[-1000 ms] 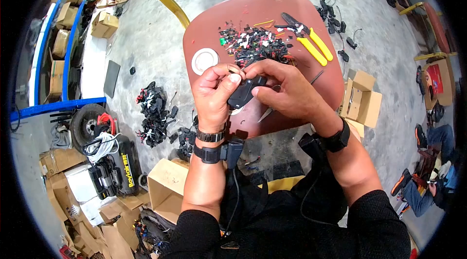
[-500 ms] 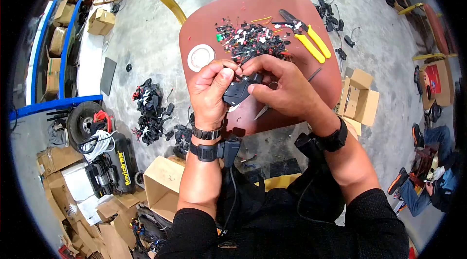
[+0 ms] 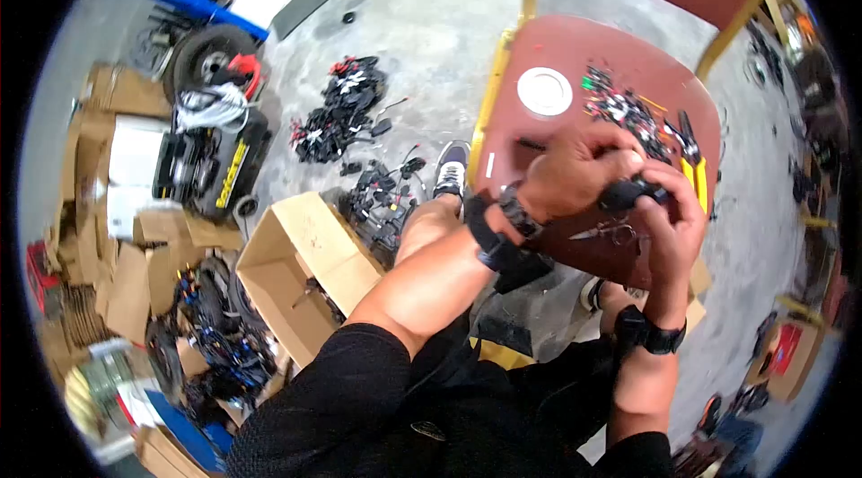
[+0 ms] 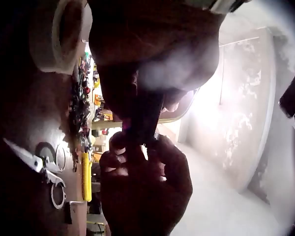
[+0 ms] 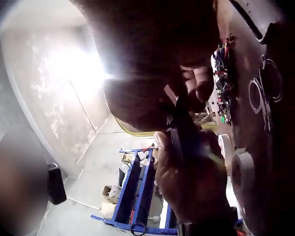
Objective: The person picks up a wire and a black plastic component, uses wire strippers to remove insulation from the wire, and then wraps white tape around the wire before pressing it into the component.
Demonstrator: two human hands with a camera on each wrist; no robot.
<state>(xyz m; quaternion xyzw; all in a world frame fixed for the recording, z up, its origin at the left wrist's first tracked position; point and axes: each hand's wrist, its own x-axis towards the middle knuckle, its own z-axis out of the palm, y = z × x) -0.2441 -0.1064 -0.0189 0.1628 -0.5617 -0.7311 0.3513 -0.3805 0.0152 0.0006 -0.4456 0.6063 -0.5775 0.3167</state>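
Observation:
Both hands hold a small black part (image 3: 631, 194) over the red-brown chair seat (image 3: 561, 47). My left hand (image 3: 584, 175) grips one side, with its fingers curled in. Fingers and thumb of my right hand (image 3: 673, 222) pinch the other side. In the left wrist view the part (image 4: 146, 118) is dark between the hands. The right wrist view shows the left hand (image 5: 194, 179) around the part (image 5: 183, 135); fine detail is lost in shadow. Scissors (image 3: 611, 232) lie on the seat below the hands.
On the seat are a white roll (image 3: 545, 92), a heap of cut wire pieces (image 3: 628, 114) and yellow-handled pliers (image 3: 689, 168). Black wired parts (image 3: 346, 110) lie on the floor, left of the chair. An open cardboard box (image 3: 310, 236) stands near the left arm.
The head view has swung left and down, so the chair appears further right and more boxes show at left. Both hands still hold the black part.

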